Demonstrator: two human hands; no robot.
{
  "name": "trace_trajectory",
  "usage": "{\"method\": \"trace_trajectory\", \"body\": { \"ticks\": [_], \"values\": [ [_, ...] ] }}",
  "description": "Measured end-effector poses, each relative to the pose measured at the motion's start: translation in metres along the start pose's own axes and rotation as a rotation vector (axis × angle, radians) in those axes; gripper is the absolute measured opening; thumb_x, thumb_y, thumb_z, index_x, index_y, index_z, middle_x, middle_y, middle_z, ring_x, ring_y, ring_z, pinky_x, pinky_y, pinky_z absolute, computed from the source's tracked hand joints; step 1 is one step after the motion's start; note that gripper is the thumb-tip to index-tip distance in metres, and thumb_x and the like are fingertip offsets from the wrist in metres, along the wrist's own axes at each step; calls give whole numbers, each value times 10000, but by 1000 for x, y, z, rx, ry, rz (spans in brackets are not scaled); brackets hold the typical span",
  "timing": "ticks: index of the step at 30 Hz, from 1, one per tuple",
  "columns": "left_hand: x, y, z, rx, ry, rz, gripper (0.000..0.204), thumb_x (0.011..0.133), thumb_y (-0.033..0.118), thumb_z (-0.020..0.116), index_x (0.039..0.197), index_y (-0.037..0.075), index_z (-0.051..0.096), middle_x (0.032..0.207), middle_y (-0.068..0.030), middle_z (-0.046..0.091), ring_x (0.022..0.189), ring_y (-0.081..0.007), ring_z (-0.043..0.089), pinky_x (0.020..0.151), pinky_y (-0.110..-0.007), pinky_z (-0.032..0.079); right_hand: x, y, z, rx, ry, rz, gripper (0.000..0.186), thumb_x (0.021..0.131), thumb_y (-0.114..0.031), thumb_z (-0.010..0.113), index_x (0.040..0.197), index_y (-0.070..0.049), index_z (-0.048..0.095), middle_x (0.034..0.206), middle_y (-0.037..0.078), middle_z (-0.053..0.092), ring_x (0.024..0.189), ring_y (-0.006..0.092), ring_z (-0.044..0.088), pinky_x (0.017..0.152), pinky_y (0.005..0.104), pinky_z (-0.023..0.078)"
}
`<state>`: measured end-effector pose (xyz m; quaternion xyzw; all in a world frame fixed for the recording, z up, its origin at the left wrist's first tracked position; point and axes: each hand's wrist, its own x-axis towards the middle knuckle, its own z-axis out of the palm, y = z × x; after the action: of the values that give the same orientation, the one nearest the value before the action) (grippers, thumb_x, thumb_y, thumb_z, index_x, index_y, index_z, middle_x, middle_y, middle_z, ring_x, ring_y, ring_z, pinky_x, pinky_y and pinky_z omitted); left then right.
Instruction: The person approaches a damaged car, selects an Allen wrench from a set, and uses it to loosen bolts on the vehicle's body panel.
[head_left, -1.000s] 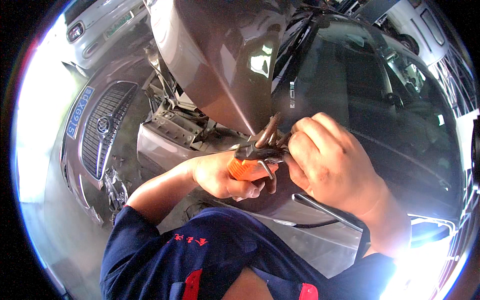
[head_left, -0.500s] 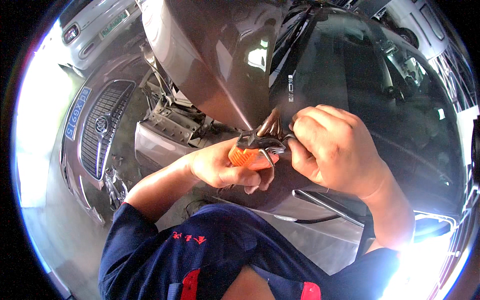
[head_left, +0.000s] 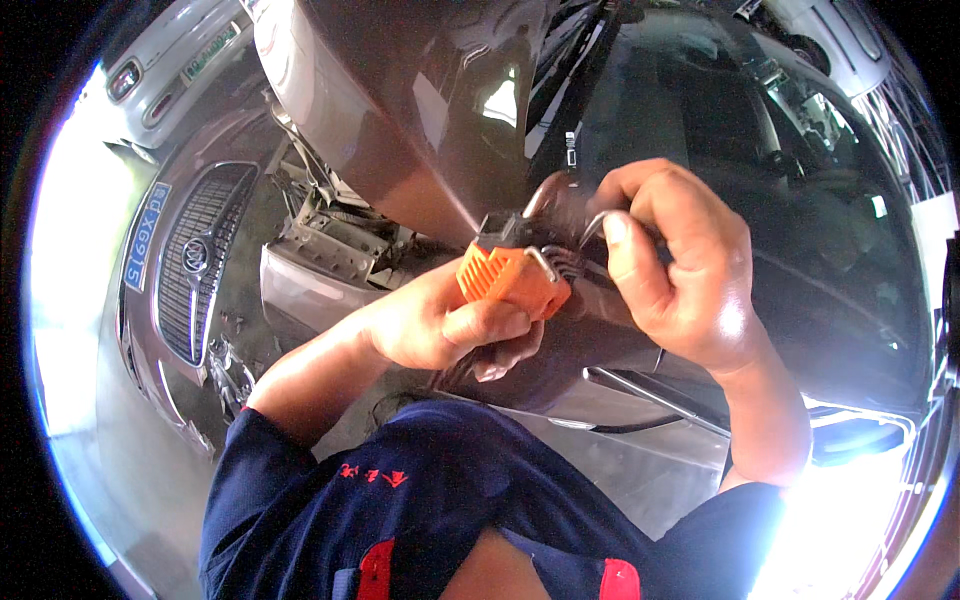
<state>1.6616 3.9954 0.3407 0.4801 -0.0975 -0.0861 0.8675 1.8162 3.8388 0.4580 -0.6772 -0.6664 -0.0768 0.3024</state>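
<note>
The navy short-sleeved shirt [head_left: 480,460] bears small red lettering [head_left: 375,476] and two red patches [head_left: 377,570].

We're in a car repair shop, pretty much no doubt. The brown car [head_left: 552,385] has its hood [head_left: 400,120] up, and we can see bare metal structure [head_left: 330,235] at the nose. Its front bumper [head_left: 150,325], grille [head_left: 197,255] and all, is off to one side. There's a pale car [head_left: 165,85] parked behind, and we've got a navy work shirt [head_left: 455,470] plus an orange hex key set [head_left: 515,285] in our left hand [head_left: 430,325].
</note>
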Motion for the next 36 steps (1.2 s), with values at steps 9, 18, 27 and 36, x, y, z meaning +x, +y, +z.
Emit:
{"method": "trace_trajectory", "body": {
  "ticks": [9,18,27,36],
  "values": [
    [-13,1,-18,245,-159,-53,366,1003,251,664,1250,-10,598,819,-56,651,675,-154,629,588,-305,516,-2,-14,-12,52,-478,208,242,941,-163,694,805,-3,573,725,190,575,678,400,614,608,463,473],
    [-124,-1,-98,425,-429,-113,393,975,249,711,1244,-31,651,912,-81,719,741,-138,661,627,-312,554,-36,-8,-79,639,-174,496,382,1009,-370,568,768,-73,576,730,67,552,614,160,492,525,304,402],
    [-191,22,-169,552,472,-80,337,943,273,679,1102,-21,640,808,-73,664,641,-163,680,577,-314,579,-53,-11,-83,1000,11,423,258,1021,-238,625,831,-106,510,845,55,497,679,144,488,569,265,468],
    [-142,34,-221,412,522,-98,319,919,218,677,1133,1,580,795,-74,640,629,-153,653,563,-307,583,-20,-45,-14,396,-116,775,138,1009,-56,557,1130,-16,503,1002,118,558,675,41,444,526,186,403]
  ]
}}
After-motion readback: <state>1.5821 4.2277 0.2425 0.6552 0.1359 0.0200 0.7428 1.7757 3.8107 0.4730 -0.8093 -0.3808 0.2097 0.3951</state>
